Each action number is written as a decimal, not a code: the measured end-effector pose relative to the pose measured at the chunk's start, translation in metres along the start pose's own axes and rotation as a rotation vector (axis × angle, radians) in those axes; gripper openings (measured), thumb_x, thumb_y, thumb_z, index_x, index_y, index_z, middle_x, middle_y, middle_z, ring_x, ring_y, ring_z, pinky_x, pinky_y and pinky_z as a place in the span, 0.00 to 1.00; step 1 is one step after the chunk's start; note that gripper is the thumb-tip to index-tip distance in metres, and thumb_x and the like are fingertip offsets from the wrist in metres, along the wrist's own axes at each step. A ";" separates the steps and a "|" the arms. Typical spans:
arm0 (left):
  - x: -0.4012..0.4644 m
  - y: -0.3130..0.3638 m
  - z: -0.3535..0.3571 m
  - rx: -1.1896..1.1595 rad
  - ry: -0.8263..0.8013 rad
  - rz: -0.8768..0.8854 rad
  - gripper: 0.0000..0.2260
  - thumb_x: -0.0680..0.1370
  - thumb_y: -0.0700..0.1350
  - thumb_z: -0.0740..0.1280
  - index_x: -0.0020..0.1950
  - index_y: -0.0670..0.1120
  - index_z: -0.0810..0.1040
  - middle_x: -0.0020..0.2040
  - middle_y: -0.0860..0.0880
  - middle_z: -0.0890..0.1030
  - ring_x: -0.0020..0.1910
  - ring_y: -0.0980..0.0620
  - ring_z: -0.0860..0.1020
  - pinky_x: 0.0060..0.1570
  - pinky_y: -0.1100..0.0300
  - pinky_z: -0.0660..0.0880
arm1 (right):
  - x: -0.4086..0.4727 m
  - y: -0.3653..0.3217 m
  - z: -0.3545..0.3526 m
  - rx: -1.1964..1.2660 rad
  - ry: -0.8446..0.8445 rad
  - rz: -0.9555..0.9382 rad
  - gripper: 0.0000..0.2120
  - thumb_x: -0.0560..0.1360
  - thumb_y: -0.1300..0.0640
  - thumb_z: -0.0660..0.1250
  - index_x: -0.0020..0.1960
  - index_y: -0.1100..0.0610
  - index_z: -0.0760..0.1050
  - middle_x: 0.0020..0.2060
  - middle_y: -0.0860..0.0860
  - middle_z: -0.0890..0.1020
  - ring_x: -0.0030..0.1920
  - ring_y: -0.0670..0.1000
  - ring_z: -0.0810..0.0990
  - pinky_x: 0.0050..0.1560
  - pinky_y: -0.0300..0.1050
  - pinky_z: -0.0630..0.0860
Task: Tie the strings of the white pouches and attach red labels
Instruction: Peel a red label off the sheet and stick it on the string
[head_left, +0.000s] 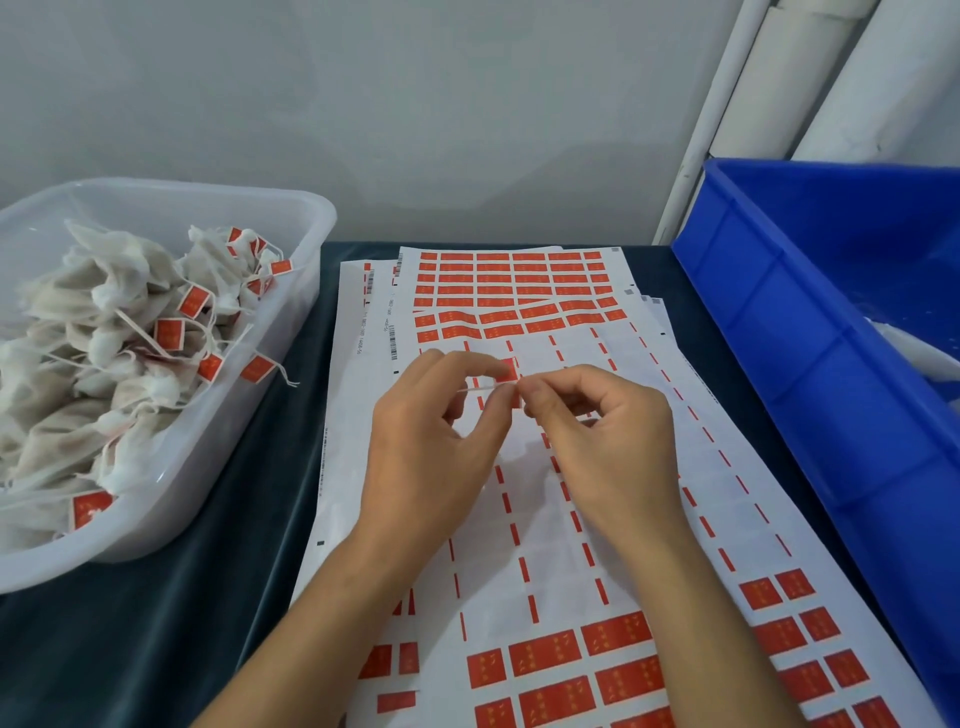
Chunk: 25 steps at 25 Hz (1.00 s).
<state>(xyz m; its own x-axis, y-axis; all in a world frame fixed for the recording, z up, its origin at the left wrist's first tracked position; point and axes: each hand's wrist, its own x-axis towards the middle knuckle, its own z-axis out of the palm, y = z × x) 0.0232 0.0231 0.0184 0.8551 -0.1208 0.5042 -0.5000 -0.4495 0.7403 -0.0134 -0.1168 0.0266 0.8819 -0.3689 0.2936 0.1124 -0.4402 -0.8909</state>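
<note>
My left hand (441, 447) and my right hand (602, 441) meet over the label sheets (566, 519). Together their fingertips pinch a small red label (508, 371) and a thin white string (480, 387) that sticks out to the left. The pouch on that string is hidden under my hands. A clear plastic tub (291, 208) at the left holds several white pouches (104, 332) with red labels on their strings.
A blue plastic crate (810, 338) stands at the right, partly off frame. White backing sheets with rows of red labels cover the dark cloth-covered table (156, 623). A grey wall and white pipes (727, 119) are behind.
</note>
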 end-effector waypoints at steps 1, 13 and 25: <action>0.000 -0.001 0.000 0.008 -0.001 -0.007 0.06 0.80 0.51 0.73 0.55 0.59 0.81 0.46 0.61 0.80 0.46 0.54 0.77 0.41 0.70 0.73 | 0.000 0.001 -0.001 -0.011 0.009 -0.006 0.06 0.74 0.37 0.67 0.45 0.36 0.81 0.43 0.28 0.83 0.49 0.34 0.81 0.42 0.26 0.75; 0.009 -0.005 -0.006 -0.344 -0.268 -0.331 0.06 0.80 0.50 0.71 0.45 0.57 0.86 0.35 0.52 0.81 0.30 0.54 0.75 0.32 0.65 0.73 | 0.003 0.000 -0.002 0.064 -0.009 0.015 0.08 0.75 0.38 0.64 0.46 0.39 0.79 0.44 0.31 0.82 0.49 0.35 0.81 0.43 0.21 0.73; 0.011 -0.004 -0.008 -0.438 -0.311 -0.471 0.07 0.81 0.46 0.71 0.45 0.49 0.86 0.27 0.57 0.75 0.22 0.58 0.69 0.24 0.68 0.66 | 0.002 0.000 -0.003 0.076 -0.032 0.019 0.04 0.78 0.43 0.67 0.46 0.41 0.78 0.39 0.33 0.83 0.44 0.37 0.83 0.39 0.24 0.75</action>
<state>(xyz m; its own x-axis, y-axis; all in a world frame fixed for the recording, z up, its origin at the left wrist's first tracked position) 0.0336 0.0301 0.0246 0.9606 -0.2775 -0.0154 -0.0209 -0.1274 0.9916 -0.0126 -0.1199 0.0281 0.8984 -0.3493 0.2664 0.1293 -0.3692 -0.9203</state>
